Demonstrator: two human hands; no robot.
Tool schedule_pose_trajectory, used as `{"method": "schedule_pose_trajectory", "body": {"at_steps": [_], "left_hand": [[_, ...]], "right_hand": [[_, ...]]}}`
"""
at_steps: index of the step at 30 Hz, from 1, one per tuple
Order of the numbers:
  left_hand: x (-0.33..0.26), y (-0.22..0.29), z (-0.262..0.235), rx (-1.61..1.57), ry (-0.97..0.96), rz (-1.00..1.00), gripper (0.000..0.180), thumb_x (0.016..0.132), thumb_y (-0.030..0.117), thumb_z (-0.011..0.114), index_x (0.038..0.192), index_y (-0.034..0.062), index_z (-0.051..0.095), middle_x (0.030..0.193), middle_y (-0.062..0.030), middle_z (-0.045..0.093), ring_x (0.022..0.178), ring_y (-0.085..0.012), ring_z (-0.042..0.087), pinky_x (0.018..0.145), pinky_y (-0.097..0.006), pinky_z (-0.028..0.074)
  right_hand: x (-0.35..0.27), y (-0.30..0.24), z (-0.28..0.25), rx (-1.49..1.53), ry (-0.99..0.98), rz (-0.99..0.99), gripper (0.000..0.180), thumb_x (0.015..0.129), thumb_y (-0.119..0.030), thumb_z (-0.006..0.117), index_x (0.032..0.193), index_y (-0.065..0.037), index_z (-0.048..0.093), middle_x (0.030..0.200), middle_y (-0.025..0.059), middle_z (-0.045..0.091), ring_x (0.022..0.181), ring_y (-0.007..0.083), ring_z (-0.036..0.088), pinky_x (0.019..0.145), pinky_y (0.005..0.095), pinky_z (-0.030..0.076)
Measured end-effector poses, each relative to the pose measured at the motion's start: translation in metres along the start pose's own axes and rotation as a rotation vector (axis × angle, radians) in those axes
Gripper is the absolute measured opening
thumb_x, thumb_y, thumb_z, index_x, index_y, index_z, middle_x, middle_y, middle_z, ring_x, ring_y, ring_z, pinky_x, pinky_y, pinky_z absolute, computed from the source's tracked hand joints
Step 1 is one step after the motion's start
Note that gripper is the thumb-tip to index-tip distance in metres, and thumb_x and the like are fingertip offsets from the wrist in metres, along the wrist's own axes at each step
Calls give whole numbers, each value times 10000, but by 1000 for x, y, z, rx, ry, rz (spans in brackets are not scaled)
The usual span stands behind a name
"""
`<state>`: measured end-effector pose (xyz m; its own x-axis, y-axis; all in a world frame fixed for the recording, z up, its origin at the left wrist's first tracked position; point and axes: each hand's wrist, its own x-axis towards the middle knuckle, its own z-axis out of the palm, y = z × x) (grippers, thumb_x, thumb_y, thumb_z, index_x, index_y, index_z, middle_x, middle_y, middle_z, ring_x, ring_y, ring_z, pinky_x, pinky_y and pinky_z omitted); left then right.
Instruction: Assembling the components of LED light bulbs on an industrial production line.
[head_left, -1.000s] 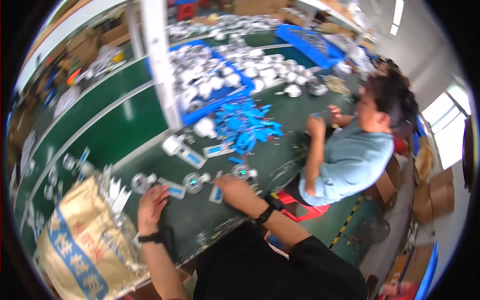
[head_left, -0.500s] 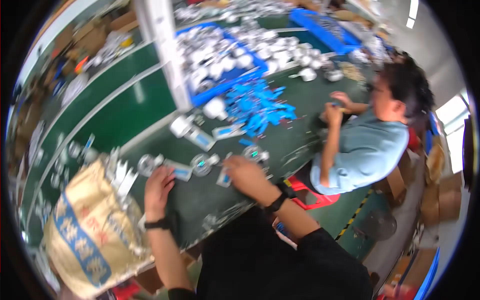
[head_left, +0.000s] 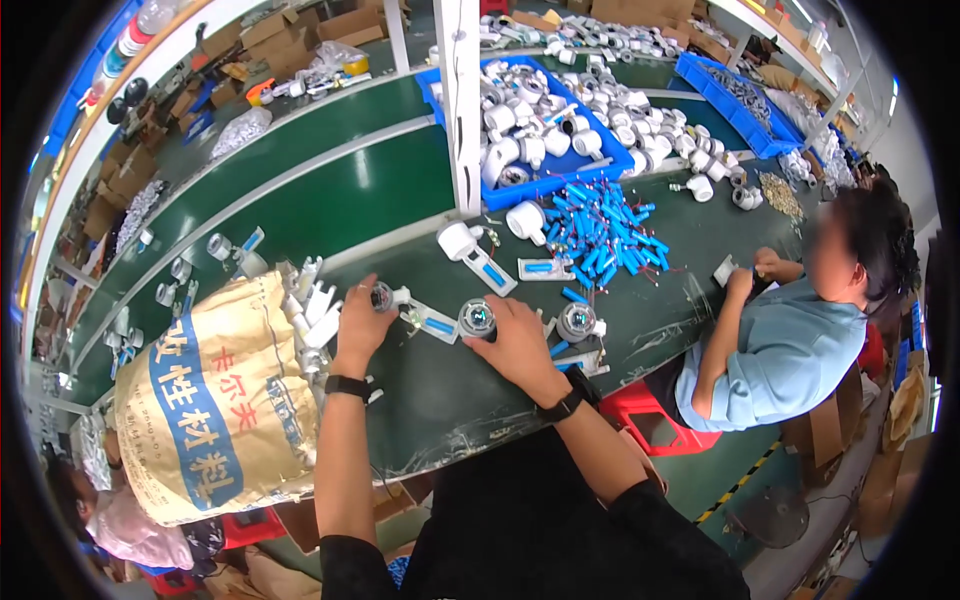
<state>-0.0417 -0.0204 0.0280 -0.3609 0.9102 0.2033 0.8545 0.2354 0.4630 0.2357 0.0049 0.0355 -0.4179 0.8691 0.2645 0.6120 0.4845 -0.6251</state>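
- Surface (head_left: 430,400), dark green, lies under both hands.
- Left hand (head_left: 363,325) curls round a grey head (head_left: 381,296).
- Right hand (head_left: 515,345) has thumb and fingers closed about a lit head (head_left: 477,318), display glowing green.
- White case (head_left: 418,322) with a blue cell (head_left: 438,326) lies between the hands.
- Second lit head (head_left: 577,320) sits just right of the right hand.
- Blue cells (head_left: 605,230) lie heaped farther off, near a blue crate (head_left: 545,185).
- Sack (head_left: 215,400) stands left of the left forearm.

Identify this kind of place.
Probably a small-electronics assembly workshop: a heap of blue wired battery cells, a blue crate of white plastic housings, and the right hand holding a round unit with a lit display.
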Motion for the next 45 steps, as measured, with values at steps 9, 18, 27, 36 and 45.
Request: {"method": "schedule_pose_trajectory", "body": {"at_steps": [9,18,27,36,45], "left_hand": [[116,23,-72,17,112,95,588,733,167,808,1270,48,600,1158,-200,652,1089,-381,639,941,-428,524],[257,-100,1,189,44,-153,471,765,134,736,1215,98,603,1228,-209,612,1120,-406,629,950,-469,544],[227,-82,-51,194,22,-64,643,828,327,720,1349,-6,548,1258,-293,607,1218,-437,568,1007,-453,491],[-63,61,1,-369,-80,-202,698,860,364,776,1355,-62,528,1264,-274,610,1150,-378,633,965,-398,512],[-41,49,16,-537,-122,-292,683,761,296,842,1317,-12,590,1101,-136,718,990,-205,700,896,-328,541]], "right_hand": [[131,-90,-24,763,66,61,560,822,-148,822,1271,41,545,1127,108,656,980,145,662,831,290,559],[109,-99,-1,585,7,-95,666,777,-193,870,1309,32,540,1172,137,620,1026,182,631,854,313,534],[42,-69,1,75,-142,-142,662,740,-283,854,1275,-18,567,1141,159,614,1057,361,592,861,425,532],[24,-38,46,65,-41,-181,661,746,-180,819,1325,-26,538,1176,164,609,1106,347,588,881,426,528],[1,4,10,115,-50,-164,634,787,-130,782,1357,-16,528,1276,174,599,1155,388,569,1007,461,457]]}}
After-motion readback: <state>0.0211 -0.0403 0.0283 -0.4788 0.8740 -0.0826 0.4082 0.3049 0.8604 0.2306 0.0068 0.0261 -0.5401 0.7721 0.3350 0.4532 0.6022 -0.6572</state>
